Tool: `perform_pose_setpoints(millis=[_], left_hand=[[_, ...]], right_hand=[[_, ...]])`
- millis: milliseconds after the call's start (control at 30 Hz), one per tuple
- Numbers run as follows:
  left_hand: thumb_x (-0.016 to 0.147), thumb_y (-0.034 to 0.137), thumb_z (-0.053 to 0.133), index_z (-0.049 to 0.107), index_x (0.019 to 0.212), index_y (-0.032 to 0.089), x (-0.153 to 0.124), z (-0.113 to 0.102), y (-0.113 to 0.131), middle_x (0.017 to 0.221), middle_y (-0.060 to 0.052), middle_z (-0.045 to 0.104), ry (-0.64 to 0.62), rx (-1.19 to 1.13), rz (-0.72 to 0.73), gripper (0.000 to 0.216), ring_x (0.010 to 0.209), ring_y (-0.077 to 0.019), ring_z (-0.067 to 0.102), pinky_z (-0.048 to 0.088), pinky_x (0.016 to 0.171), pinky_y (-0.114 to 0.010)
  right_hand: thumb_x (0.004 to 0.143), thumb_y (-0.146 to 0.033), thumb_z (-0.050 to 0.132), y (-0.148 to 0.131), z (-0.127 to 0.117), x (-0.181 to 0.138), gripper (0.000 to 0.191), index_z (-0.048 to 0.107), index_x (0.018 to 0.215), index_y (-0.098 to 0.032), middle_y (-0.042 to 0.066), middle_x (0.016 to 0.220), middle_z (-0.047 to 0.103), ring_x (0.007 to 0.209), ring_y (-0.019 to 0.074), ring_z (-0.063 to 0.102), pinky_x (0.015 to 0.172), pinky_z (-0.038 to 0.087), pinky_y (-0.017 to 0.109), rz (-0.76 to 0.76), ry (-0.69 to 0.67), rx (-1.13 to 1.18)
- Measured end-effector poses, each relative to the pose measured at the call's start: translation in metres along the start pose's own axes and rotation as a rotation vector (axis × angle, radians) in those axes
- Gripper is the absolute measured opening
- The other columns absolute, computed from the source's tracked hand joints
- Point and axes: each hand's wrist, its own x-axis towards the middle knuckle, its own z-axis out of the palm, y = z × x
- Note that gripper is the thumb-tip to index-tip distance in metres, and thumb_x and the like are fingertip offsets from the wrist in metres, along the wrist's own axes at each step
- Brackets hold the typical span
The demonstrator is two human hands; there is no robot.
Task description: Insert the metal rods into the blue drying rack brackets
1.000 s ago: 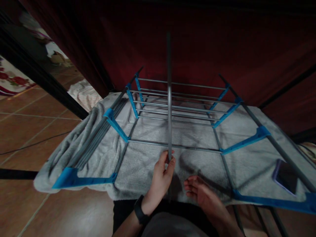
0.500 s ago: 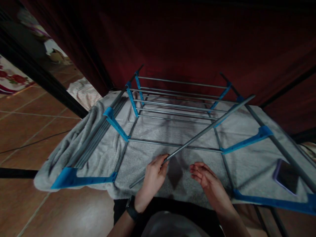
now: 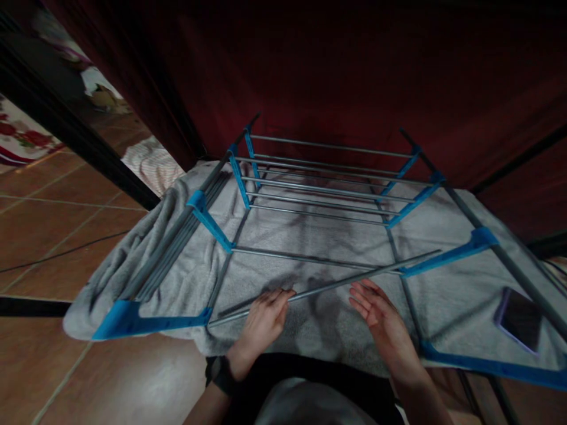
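Observation:
A metal rack (image 3: 319,195) of grey rods and blue plastic connectors lies on a grey towel (image 3: 146,248). My left hand (image 3: 264,321) is closed on a loose grey rod (image 3: 345,281), which slants low across the rack from near left to far right. A dark watch band circles that wrist. My right hand (image 3: 381,313) hovers just under the rod's middle with the palm up and the fingers apart, holding nothing.
A dark phone (image 3: 518,319) lies on the towel at the right, beside a blue rail. Several spare rods (image 3: 177,236) lie bundled along the rack's left side. Dark red fabric hangs behind. Brown floor tiles and a black cable spread at the left.
The rod stood upright in my left hand a second ago; it has swung down to the right and now lies almost flat. My right hand has risen toward it.

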Motion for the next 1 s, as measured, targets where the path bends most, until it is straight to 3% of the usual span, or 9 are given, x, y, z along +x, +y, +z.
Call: perform_pose_setpoints(millis=[133,433,733,1000], left_hand=[[0.096,0.009,0.047,0.067,0.129,0.025,-0.003,-0.002,-0.004,0.110,-0.007,0.076,-0.062,0.112,0.063,0.041,0.098,-0.0219,0.070,0.055,0.089,-0.037],[0.098,0.010,0.048,0.066,0.131,0.025,-0.004,-0.001,-0.014,0.109,-0.006,0.076,-0.084,0.230,0.119,0.041,0.099,-0.0224,0.069,0.049,0.094,-0.038],[0.097,0.013,0.046,0.073,0.118,0.023,-0.002,-0.018,-0.039,0.101,-0.008,0.076,0.048,0.327,-0.028,0.036,0.096,-0.0256,0.067,0.044,0.094,-0.042],[0.095,0.014,0.047,0.073,0.111,0.020,-0.008,-0.030,-0.056,0.102,-0.009,0.076,0.192,0.399,-0.120,0.031,0.099,-0.0286,0.066,0.039,0.106,-0.050]], right_hand=[[0.061,-0.033,0.089,0.004,-0.008,0.009,0.030,0.073,0.085,-0.027,0.002,0.101,0.077,0.100,0.0238,0.072,0.092,0.059,0.042,-0.019,0.029,0.090],[0.066,-0.036,0.088,0.011,-0.024,0.019,0.029,0.075,0.090,-0.025,0.002,0.101,0.077,0.104,0.0201,0.070,0.098,0.056,0.038,-0.007,0.111,0.069],[0.071,-0.031,0.084,0.018,-0.046,0.024,0.021,0.075,0.089,-0.024,0.001,0.099,0.076,0.100,0.0164,0.071,0.101,0.056,0.034,0.018,0.156,0.103],[0.073,-0.027,0.081,0.020,-0.066,0.031,0.015,0.075,0.086,-0.024,0.000,0.093,0.076,0.096,0.0145,0.070,0.098,0.057,0.030,0.030,0.205,0.124]])
